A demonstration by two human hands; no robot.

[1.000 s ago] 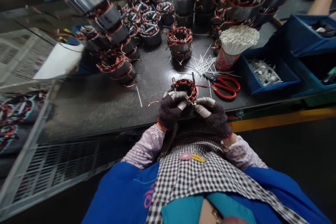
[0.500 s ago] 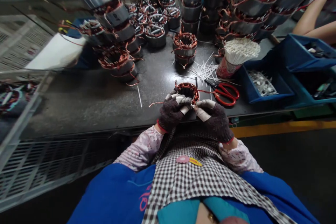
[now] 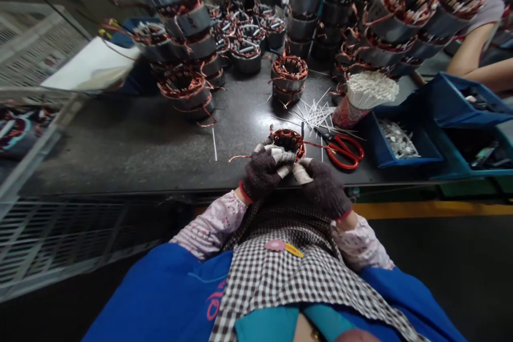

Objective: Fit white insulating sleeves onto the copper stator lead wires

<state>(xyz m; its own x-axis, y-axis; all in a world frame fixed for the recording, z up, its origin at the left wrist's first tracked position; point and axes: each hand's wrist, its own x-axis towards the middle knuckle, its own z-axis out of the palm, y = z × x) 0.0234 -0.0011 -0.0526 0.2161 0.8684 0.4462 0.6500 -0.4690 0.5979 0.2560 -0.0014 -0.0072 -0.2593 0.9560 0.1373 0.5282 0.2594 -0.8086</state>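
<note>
A motor stator (image 3: 289, 138) with copper windings sits at the table's front edge, directly before me. My left hand (image 3: 265, 170), in a dark glove with taped fingers, is closed around its left and near side. At the near rim, the taped fingers of my right hand (image 3: 320, 181) are pressed together against the windings; what they pinch is hidden. One copper lead sticks out to the left of the stator, another to the right. Red-handled scissors (image 3: 345, 153) lie to the right, beside loose white sticks (image 3: 316, 116).
A cup (image 3: 348, 112) packed with white sticks stands right of the loose ones. Blue bins (image 3: 412, 157) holding small parts are at the right. Stacked stators (image 3: 186, 45) rise at the left and back. A person's arm (image 3: 475, 59) rests at far right; another person's gloved hands show behind.
My right hand has shifted slightly left, its fingers closer to the stator's near rim. My left hand keeps its hold. The whole view has tilted a little.
</note>
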